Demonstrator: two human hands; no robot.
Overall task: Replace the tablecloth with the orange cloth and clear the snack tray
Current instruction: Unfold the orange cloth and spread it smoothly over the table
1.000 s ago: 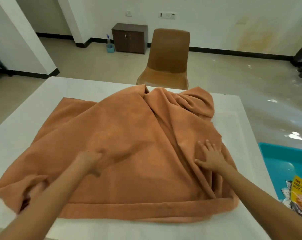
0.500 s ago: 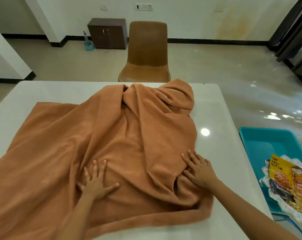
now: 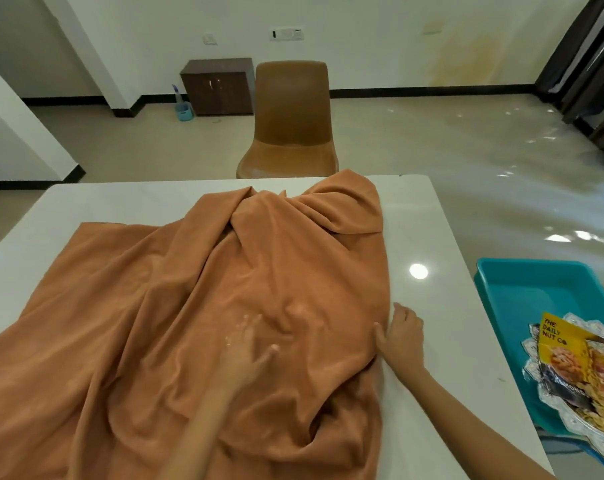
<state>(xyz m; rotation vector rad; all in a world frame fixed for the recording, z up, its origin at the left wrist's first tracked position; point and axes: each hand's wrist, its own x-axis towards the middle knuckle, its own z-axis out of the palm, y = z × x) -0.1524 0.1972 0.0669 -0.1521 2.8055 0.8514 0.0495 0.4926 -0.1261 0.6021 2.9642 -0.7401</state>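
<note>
Head view. The orange cloth [image 3: 224,306] lies rumpled over most of the white surface [image 3: 442,306], bunched at the far edge near a brown chair [image 3: 291,123]. The left hand [image 3: 248,344], blurred, presses flat on the cloth with its fingers spread. The right hand [image 3: 402,336] rests flat on the surface, thumb against the cloth's right edge. At right, the snack tray [image 3: 570,424] bears snack packets [image 3: 563,355] over a teal tub [image 3: 536,289].
</note>
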